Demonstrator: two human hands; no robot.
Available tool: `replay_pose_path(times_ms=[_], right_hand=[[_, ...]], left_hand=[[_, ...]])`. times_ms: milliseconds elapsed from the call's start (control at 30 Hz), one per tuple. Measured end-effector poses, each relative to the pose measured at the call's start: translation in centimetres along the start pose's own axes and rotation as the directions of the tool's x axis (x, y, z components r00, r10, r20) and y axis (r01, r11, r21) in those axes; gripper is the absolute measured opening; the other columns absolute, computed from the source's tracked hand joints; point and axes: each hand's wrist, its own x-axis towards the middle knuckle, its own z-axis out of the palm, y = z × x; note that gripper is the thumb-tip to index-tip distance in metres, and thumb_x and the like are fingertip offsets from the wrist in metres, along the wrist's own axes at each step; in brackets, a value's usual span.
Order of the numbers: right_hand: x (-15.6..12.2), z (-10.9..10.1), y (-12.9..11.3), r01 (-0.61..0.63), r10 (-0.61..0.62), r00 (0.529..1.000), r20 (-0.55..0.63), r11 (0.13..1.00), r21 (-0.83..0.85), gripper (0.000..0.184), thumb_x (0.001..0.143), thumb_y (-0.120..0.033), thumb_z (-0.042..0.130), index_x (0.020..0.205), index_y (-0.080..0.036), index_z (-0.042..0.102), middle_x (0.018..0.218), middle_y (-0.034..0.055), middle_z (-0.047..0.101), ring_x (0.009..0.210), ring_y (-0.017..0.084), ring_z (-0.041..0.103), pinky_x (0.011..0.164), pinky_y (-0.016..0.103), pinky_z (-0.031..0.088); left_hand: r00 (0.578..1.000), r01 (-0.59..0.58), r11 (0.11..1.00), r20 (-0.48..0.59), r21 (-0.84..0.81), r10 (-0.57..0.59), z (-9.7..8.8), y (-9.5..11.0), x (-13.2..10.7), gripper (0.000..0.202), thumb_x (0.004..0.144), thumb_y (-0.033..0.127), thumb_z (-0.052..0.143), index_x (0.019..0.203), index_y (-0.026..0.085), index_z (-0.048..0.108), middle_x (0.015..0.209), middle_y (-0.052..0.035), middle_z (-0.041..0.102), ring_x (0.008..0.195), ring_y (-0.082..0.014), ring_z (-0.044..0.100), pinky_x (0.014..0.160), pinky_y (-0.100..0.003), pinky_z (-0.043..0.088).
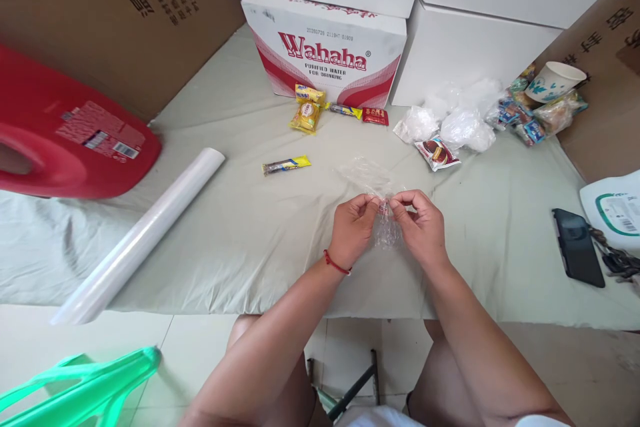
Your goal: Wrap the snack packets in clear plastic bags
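My left hand (354, 227) and my right hand (419, 223) are close together over the table, each pinching a clear plastic bag (367, 173). Part of the bag lies flat beyond my fingers, and crumpled plastic hangs below them. Something small and reddish shows between my fingertips, too hidden to name. To the left of the bag lies a snack in a yellow and dark wrapper (286, 165). A brown and white wrapped snack (437, 153) rests to the upper right, against crumpled clear bags (465, 123).
Several wrapped snacks (305, 116) stand before a Wahaha carton (330, 57). A plastic film roll (143, 233) and red jug (75, 133) are on the left. On the right are a phone (579, 247), a paper cup (555, 82) and more snacks. A green stool (85, 387) stands below the table edge.
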Motion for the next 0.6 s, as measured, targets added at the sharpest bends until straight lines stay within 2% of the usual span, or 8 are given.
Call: replay_pose_path(times_ms=[133,267,367,500,600], right_hand=[[-0.13,0.30,0.11,0.166,-0.168,0.986,-0.008,0.977,-0.131,0.010,0.093,-0.030,0.070,0.101,-0.025,0.074,0.101,0.0044,0.068,0.091,0.019,0.067,0.072,0.030,0.061],[-0.38,0.41,0.33,0.219,-0.230,0.973,-0.028,0.952,-0.214,0.012,0.097,-0.028,0.065,0.098,-0.025,0.076,0.098,0.0051,0.070,0.089,0.019,0.068,0.073,0.032,0.061],[-0.36,0.23,0.19,0.172,-0.176,0.984,-0.007,0.969,-0.175,0.013,0.098,-0.029,0.063,0.094,-0.024,0.075,0.094,0.0041,0.070,0.085,0.018,0.068,0.073,0.031,0.060],[-0.05,-0.04,-0.17,0.014,-0.014,1.000,-0.002,0.997,-0.079,0.015,0.096,-0.032,0.063,0.088,-0.022,0.070,0.088,0.0021,0.067,0.077,0.015,0.064,0.065,0.027,0.055],[0.11,-0.07,-0.27,-0.030,0.030,1.000,-0.010,0.999,-0.017,0.016,0.095,-0.036,0.065,0.091,-0.022,0.070,0.090,0.0025,0.066,0.080,0.016,0.064,0.063,0.026,0.053]], left_hand=[[1.000,0.000,1.000,0.000,-0.004,0.000,-0.06,-0.12,0.03,0.028,0.090,0.040,0.064,0.075,0.018,0.072,0.073,0.0004,0.069,0.075,-0.0148,0.060,0.075,-0.026,0.047],[1.000,-0.020,0.999,0.008,0.032,0.020,0.05,0.36,-0.22,0.028,0.090,0.040,0.063,0.074,0.018,0.072,0.071,-0.0001,0.069,0.076,-0.0160,0.062,0.075,-0.027,0.048],[1.000,-0.013,0.998,-0.004,0.066,0.013,0.07,0.54,-0.24,0.027,0.089,0.038,0.062,0.072,0.018,0.070,0.071,0.0005,0.068,0.072,-0.0148,0.060,0.071,-0.026,0.048],[1.000,0.003,0.999,-0.026,0.051,-0.002,-0.05,0.40,0.01,0.025,0.088,0.036,0.061,0.071,0.018,0.066,0.071,0.0013,0.066,0.072,-0.0134,0.058,0.071,-0.025,0.046],[1.000,0.015,0.999,0.000,0.028,-0.015,-0.13,0.31,0.08,0.024,0.088,0.036,0.061,0.071,0.018,0.064,0.071,0.0015,0.065,0.072,-0.0134,0.059,0.071,-0.025,0.046]])
